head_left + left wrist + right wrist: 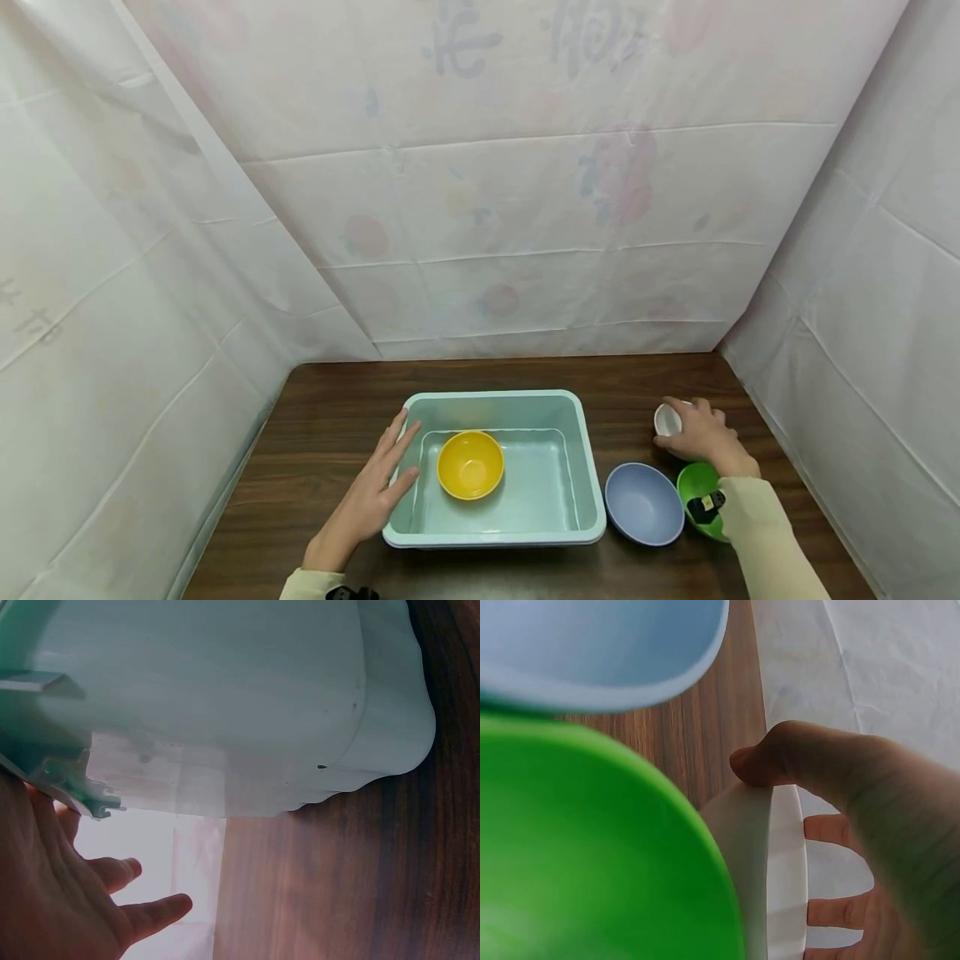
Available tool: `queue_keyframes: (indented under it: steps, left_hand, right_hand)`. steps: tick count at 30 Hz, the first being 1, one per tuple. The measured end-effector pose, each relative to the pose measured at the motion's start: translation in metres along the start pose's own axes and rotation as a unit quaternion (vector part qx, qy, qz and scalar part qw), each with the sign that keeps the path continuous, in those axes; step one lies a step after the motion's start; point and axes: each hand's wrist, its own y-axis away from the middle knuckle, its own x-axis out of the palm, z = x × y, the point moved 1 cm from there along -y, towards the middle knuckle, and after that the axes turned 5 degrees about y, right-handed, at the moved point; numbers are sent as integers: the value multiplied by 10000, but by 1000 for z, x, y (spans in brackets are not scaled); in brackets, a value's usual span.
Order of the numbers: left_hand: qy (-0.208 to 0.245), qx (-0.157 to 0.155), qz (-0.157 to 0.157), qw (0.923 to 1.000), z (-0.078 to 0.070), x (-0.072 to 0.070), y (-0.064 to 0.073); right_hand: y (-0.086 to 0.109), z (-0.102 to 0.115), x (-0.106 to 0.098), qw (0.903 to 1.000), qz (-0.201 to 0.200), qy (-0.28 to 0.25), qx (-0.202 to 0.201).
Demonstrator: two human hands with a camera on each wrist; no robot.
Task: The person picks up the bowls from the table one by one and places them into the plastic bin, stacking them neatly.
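Observation:
A light green plastic tub (589, 492) stands mid-table with a yellow bowl (470, 467) inside, left of its centre. My left hand (371, 493) is at the tub's left rim, its fingers extended and spread. In the left wrist view that hand (64, 889) lies against the rim, beside the tub's outer wall (240, 697). On the right, my right hand (703, 435) grips a white bowl (667, 422) by its rim. The right wrist view shows the thumb on one side of the white bowl (786, 877) and the fingers on the other.
A blue bowl (645, 505) sits just right of the tub. Next to it is a green bowl (692, 483), partly hidden under the right wrist and sleeve. White printed sheets (540, 283) hang behind and at both sides of the dark wooden table (315, 450).

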Motion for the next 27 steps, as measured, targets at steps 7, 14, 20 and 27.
queue_keyframes:
  steps: [7, 14, 20, 27]
  left_hand:
    - [61, -156, 27, 9999, 1, -1, -2]
    - [93, -121, 53, 9999, 0, -1, 0]
    - [48, -92, 54, 9999, 0, 0, -1]
    - [-69, 49, -23, 10000, 1, -1, -1]
  right_hand:
    - [-2, 5, -1, 9998, -144, 48, -108]
    - [2, 20, -14, 9987, -411, 98, -275]
    - [8, 31, -27, 9961, -688, 178, -528]
    - [7, 46, -40, 9939, -830, 150, -708]
